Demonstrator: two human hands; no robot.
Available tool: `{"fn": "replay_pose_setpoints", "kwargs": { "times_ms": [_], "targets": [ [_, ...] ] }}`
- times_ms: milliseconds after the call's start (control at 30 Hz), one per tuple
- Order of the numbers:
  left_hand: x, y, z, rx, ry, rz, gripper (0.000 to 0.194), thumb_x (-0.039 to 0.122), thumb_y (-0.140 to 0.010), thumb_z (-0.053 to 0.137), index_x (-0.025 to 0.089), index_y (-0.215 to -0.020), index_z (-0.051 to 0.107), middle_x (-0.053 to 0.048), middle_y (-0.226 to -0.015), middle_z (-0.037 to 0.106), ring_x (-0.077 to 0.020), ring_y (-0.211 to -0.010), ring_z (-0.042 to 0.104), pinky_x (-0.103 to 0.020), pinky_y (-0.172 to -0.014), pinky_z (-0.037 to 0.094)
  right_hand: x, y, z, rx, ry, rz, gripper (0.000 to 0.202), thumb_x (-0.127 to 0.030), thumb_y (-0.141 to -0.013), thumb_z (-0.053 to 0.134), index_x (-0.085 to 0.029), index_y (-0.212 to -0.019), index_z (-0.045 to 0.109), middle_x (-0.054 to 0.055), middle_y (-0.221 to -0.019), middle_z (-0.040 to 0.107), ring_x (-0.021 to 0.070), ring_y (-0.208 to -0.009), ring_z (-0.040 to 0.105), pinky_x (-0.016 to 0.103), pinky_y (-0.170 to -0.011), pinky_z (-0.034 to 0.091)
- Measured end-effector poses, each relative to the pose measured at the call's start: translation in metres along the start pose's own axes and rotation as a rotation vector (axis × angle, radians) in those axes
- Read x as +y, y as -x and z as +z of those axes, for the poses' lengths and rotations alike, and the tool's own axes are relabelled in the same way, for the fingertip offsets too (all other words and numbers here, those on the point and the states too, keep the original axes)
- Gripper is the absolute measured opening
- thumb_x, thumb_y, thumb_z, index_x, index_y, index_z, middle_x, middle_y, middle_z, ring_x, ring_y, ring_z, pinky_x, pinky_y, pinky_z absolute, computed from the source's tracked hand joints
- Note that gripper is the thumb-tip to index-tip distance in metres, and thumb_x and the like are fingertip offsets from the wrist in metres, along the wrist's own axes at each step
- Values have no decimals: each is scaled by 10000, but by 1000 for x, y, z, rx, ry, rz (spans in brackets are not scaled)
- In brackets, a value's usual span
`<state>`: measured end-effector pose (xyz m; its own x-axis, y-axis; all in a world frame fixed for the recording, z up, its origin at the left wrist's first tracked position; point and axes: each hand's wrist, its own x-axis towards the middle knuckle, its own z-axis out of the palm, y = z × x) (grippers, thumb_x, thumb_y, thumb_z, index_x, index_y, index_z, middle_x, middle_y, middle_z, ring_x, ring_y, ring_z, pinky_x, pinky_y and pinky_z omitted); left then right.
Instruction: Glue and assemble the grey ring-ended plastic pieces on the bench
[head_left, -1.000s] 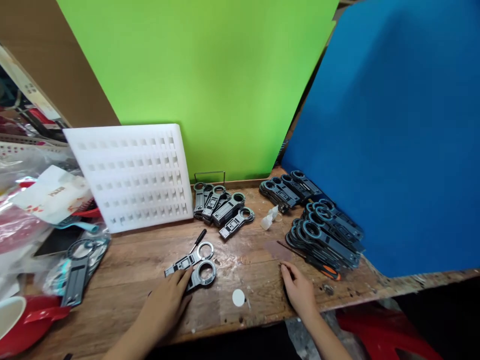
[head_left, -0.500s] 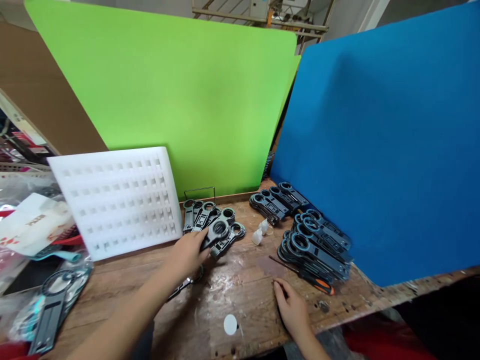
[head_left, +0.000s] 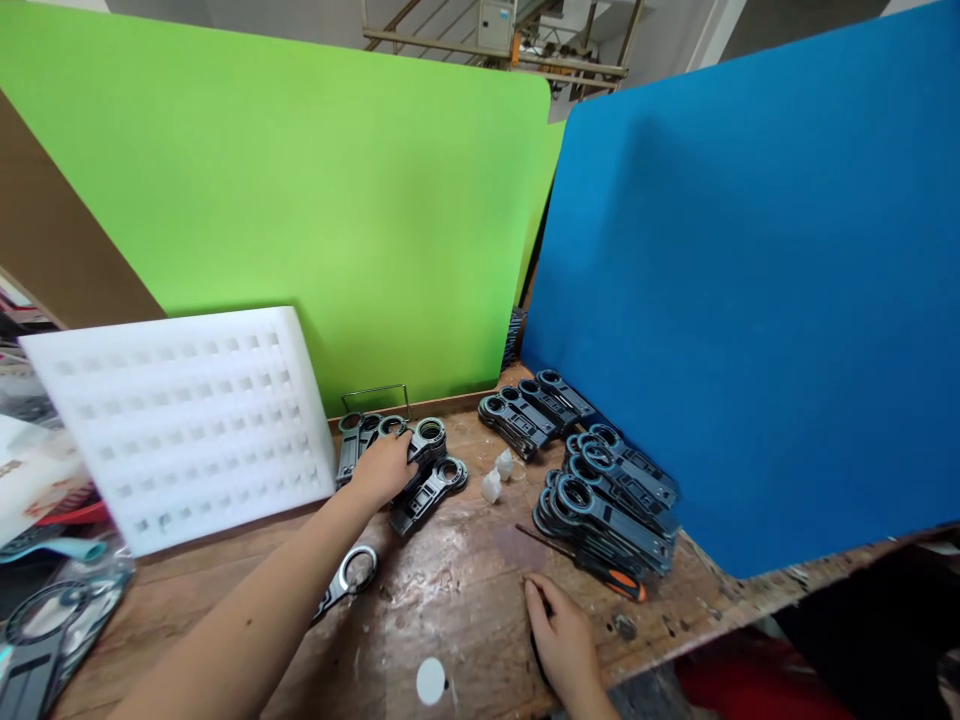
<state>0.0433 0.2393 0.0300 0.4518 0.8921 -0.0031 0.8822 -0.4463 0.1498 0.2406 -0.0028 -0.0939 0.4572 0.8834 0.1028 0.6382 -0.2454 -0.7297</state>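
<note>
The left hand point(head_left: 384, 468) is reaching across the brown wooden table point(head_left: 465, 600) and touching a pile of grey-and-black ring-headed parts with flat handles point(head_left: 427, 450), its fingers curling narrowly over the handles. The pile is lying beside a white foam tray with rows of square holes point(head_left: 195, 420), in front of a thin wire stand point(head_left: 375, 389). One silver-ringed part point(head_left: 345, 580) is lying apart, partly hidden behind the left forearm. The right hand point(head_left: 561, 640) is resting near the table's front edge, thumb and fingers curling close around something dark. From this angle, I cannot tell whether either hand is truly gripping. Just beyond it, a black-and-orange-handled screwdriver point(head_left: 611, 578) is lying beside a stack of dark blue-ringed parts point(head_left: 615, 500). Two small white plastic pieces point(head_left: 492, 487) are sitting between the piles, and a round white disc point(head_left: 430, 681) is lying nearer. At far left, red print on a white paper point(head_left: 37, 470) is blurring past reading.
</note>
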Motion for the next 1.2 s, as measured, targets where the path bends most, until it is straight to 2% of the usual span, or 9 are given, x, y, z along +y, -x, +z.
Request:
{"fn": "replay_pose_setpoints", "kwargs": {
  "times_ms": [200, 333, 400, 500, 600, 700, 800, 933, 1200],
  "targets": [
    [-7, 17, -14, 87, 58, 11, 624, 380, -739, 592, 187, -1307, 420, -123, -1277, 537, -274, -1129, 523, -351, -924, 405, 1, 1, -1, 5, -19, -4, 401, -432, -851, 382, -202, -938, 699, 83, -955, 719, 226, -879, 675, 312, -786, 530],
    [-50, 77, -17, 210, 116, -75, 426, 428, -891, 351, 209, -1228, 493, -76, -1245, 563, -215, -1131, 516, -327, -953, 394, 4, 2, 1, 8, 3, 3, 440, -452, -848, 365, -185, -947, 699, 98, -953, 717, 238, -892, 669, 335, -800, 524],
    [-74, 119, -1, 323, 223, -189, 385, 463, -880, 371, 198, -1058, 586, -70, -1077, 643, -211, -1016, 575, -315, -881, 445, 6, 2, 2, -3, 13, 5, 451, -464, -846, 364, -179, -950, 698, 104, -957, 715, 241, -893, 667, 342, -801, 521],
    [-97, 178, 40, 189, 252, -226, 363, 440, -853, 436, 186, -1063, 588, -78, -1084, 640, -231, -1007, 581, -360, -900, 447, 8, 0, 5, -40, 35, -1, 459, -480, -840, 366, -179, -949, 694, 104, -949, 715, 243, -871, 669, 346, -788, 522],
    [-99, 214, 74, 64, 222, -221, 444, 385, -821, 497, 179, -1214, 518, -95, -1131, 609, -251, -1020, 574, -392, -903, 450, 6, -1, 5, -47, 53, -9, 473, -493, -835, 361, -174, -945, 692, 106, -939, 716, 249, -861, 670, 353, -783, 523],
    [-90, 228, 83, 11, 241, -142, 433, 384, -827, 498, 220, -1226, 524, -86, -1085, 611, -245, -1001, 585, -379, -892, 460, 3, 0, 4, -30, 62, -4, 474, -495, -836, 356, -177, -936, 693, 104, -940, 717, 250, -870, 669, 354, -787, 523],
    [-72, 218, 73, 45, 280, -45, 411, 412, -832, 503, 254, -1210, 542, -72, -1058, 621, -230, -961, 601, -354, -865, 477, 2, 1, 4, -18, 64, 5, 463, -485, -838, 358, -181, -929, 695, 102, -951, 716, 249, -877, 670, 352, -786, 523],
    [-35, 166, 62, 245, 289, 38, 395, 406, -850, 494, 222, -1195, 550, -83, -1040, 629, -220, -924, 602, -348, -834, 487, 2, 0, 5, -19, 46, 8, 458, -472, -843, 358, -175, -940, 693, 101, -970, 713, 244, -897, 665, 348, -812, 514],
    [10, 73, 93, 554, 316, 71, 258, 305, -849, 516, 163, -1040, 614, -107, -970, 640, -241, -904, 595, -399, -807, 495, 3, 0, 4, -21, 21, 2, 448, -458, -844, 368, -173, -944, 699, 102, -968, 714, 227, -898, 665, 307, -797, 521]
  ]
}}
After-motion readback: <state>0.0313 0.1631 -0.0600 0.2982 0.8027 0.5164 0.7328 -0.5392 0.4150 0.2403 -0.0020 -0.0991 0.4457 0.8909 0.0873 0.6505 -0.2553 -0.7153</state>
